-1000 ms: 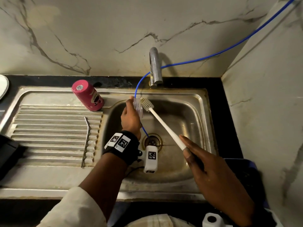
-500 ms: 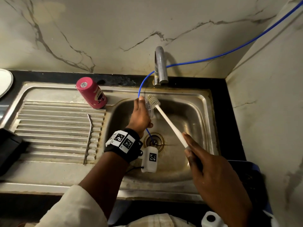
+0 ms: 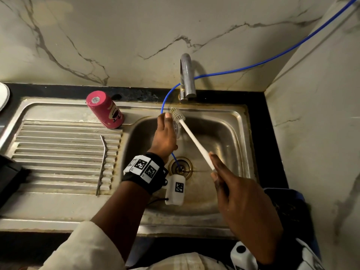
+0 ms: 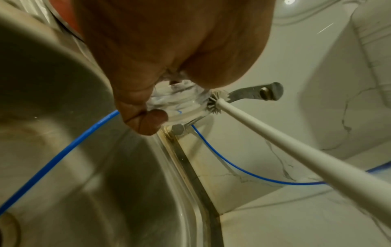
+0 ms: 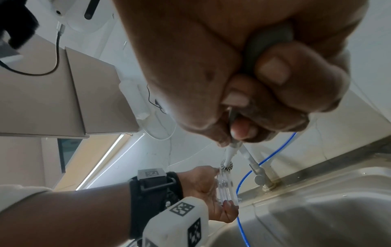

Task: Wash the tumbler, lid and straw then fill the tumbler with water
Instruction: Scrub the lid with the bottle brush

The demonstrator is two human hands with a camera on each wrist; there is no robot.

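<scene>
Over the sink basin (image 3: pixel 224 137), my left hand (image 3: pixel 165 131) holds the clear lid (image 3: pixel 177 130) on edge between thumb and fingertips. The lid (image 4: pixel 177 102) shows beside my thumb in the left wrist view, and again as the lid (image 5: pixel 226 187) in the right wrist view. My right hand (image 3: pixel 239 193) grips the white handle of a bottle brush (image 3: pixel 194 142). Its bristle head (image 3: pixel 176 114) touches the lid's upper edge. The pink tumbler (image 3: pixel 105 110) stands upside down at the drainboard's back edge. The bent metal straw (image 3: pixel 102 164) lies on the ribbed drainboard.
The steel tap (image 3: pixel 186 78) stands behind the basin, with no water visible from it. A blue hose (image 3: pixel 253 65) runs along the wall and down into the drain (image 3: pixel 180 167). Marble walls close in at the back and right. A dark object (image 3: pixel 9 172) sits at the left edge.
The brush head has slid up along the lid towards its top edge, and both hands have shifted slightly towards the tap. Tumbler and straw stay where they were.
</scene>
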